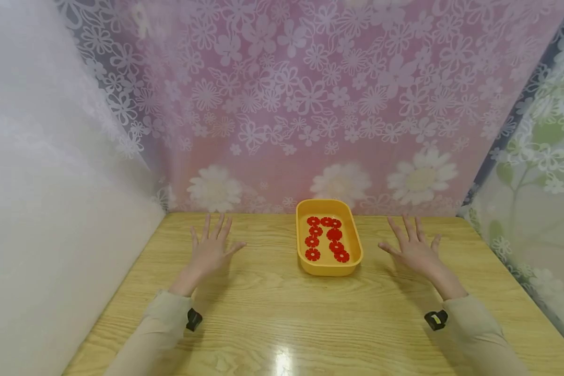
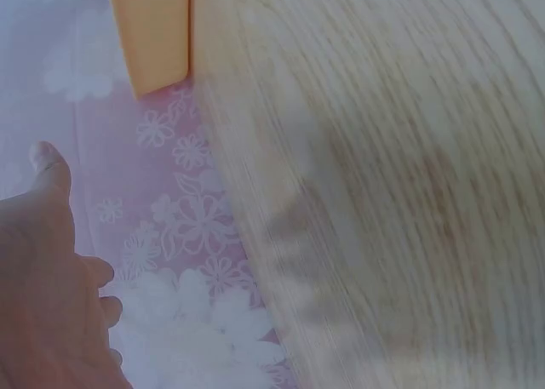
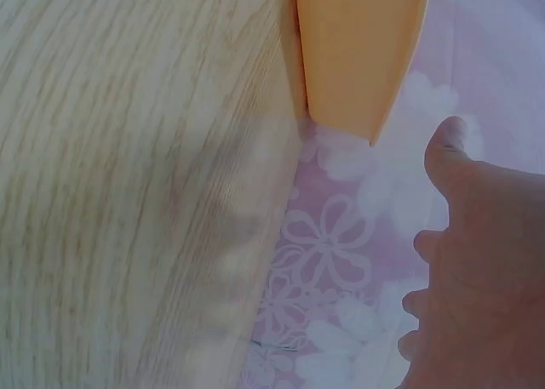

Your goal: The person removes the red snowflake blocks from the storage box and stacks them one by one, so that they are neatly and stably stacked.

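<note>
A yellow rectangular tub stands toward the back of the wooden table, its outer wall also showing in both wrist views. Inside it lie several red notched discs with holes in the middle, in two rough rows, some overlapping. Left of the tub, my left hand is held over the table with fingers spread and nothing in it. My right hand mirrors it on the tub's right side, fingers also spread, thumb toward the tub. Both hands are apart from the tub and cast shadows on the wood.
A pink floral curtain hangs right behind the table's back edge. White cloth borders the left side, and a leafy print curtain the right. Small black devices are strapped at the left wrist and right wrist.
</note>
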`<state>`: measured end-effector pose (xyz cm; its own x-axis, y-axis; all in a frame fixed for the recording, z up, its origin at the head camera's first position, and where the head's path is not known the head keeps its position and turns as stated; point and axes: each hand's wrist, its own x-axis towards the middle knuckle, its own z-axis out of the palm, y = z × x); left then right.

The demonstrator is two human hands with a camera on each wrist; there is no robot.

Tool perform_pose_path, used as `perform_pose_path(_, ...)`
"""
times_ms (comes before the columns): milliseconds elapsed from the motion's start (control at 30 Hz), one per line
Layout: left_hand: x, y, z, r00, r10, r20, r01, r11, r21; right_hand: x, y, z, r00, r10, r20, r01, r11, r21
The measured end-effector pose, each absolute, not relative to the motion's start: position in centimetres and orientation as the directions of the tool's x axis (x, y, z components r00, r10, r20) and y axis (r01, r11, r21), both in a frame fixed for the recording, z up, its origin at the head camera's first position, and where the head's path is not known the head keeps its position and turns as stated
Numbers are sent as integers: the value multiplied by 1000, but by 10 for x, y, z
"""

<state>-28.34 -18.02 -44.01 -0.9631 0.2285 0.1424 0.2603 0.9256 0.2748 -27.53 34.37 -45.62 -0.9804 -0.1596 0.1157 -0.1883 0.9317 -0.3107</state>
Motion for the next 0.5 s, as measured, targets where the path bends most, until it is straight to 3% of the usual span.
perform_pose_path(200,-293,-179,-436,-960,238,148,275,898,344,-277,340,-447,-974,-163,158,-204,933,-298)
perform_pose_path(500,-318,-165,-429,-917,325,231,399,765,505,-280,320,-422,-947,-156,281,-252,903,-349)
